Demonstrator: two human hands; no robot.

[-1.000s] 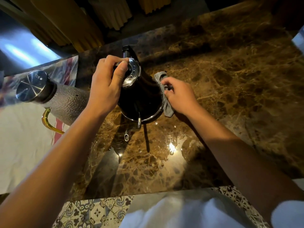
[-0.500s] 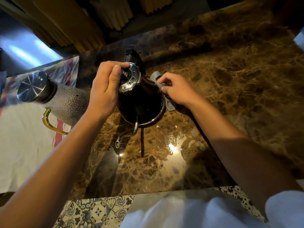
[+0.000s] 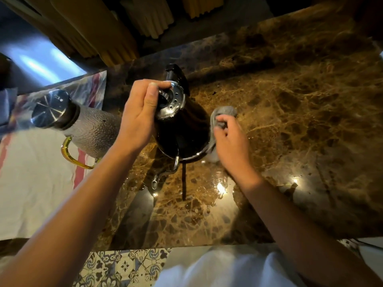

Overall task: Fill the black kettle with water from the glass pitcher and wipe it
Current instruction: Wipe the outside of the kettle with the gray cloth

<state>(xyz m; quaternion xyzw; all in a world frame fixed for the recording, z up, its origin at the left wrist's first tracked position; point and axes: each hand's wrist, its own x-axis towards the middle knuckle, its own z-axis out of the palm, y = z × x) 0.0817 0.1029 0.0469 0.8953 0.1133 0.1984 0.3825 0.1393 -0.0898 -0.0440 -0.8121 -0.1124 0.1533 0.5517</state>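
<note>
The black kettle (image 3: pixel 182 129) stands between both hands on the marble counter (image 3: pixel 290 121); the left hand (image 3: pixel 137 119) grips its lid, the right hand (image 3: pixel 230 141) pinches a grey cloth (image 3: pixel 224 111) against its side; the glass pitcher (image 3: pixel 83 126) stands beyond the left hand

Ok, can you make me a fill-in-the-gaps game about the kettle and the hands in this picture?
1. The left hand grips the kettle's silver ____ on top.
2. The right hand presses a grey ____ against the side of the black kettle.
3. The glass pitcher has a handle coloured ____.
4. The kettle stands on a brown ____ countertop.

Missing words: lid; cloth; gold; marble
</note>
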